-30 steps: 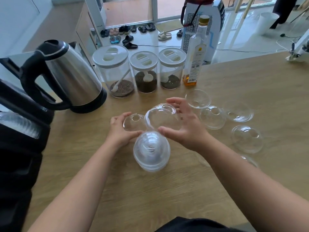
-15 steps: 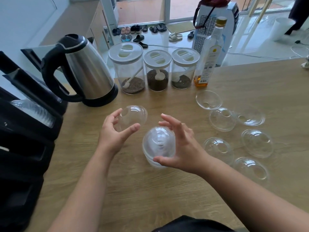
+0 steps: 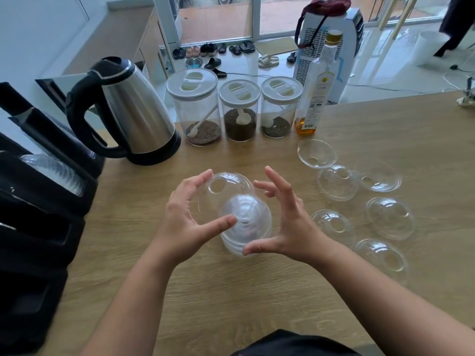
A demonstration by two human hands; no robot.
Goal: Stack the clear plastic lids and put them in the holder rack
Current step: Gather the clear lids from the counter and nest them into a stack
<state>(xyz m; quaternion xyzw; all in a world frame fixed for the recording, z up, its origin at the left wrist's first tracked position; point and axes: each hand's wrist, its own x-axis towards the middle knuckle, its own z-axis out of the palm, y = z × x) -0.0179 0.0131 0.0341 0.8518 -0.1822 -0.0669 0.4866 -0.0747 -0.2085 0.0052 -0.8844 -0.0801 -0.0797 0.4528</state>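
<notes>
A stack of clear dome lids (image 3: 246,227) stands on the wooden table (image 3: 257,299) at its middle. My left hand (image 3: 185,219) grips a single clear dome lid (image 3: 226,186), tilted, just above and behind the stack, its thumb across the stack's front. To the right of the stack my right hand (image 3: 285,222) is spread, its fingers apart; its thumb tip sits at the stack's lower edge. Several loose dome lids (image 3: 336,183) lie on the table to the right. The black holder rack (image 3: 48,181) stands at the left, with clear lids showing in its slot.
A steel kettle (image 3: 133,111) stands at the back left. Three clear jars with white lids (image 3: 239,111) and a bottle of amber liquid (image 3: 318,86) line the table's far edge. Beyond the table is a floor with shoes.
My left hand has brought its single lid from the left to just above the stack. My right hand has let go of the stack and spread its fingers. The camera view has shifted.
</notes>
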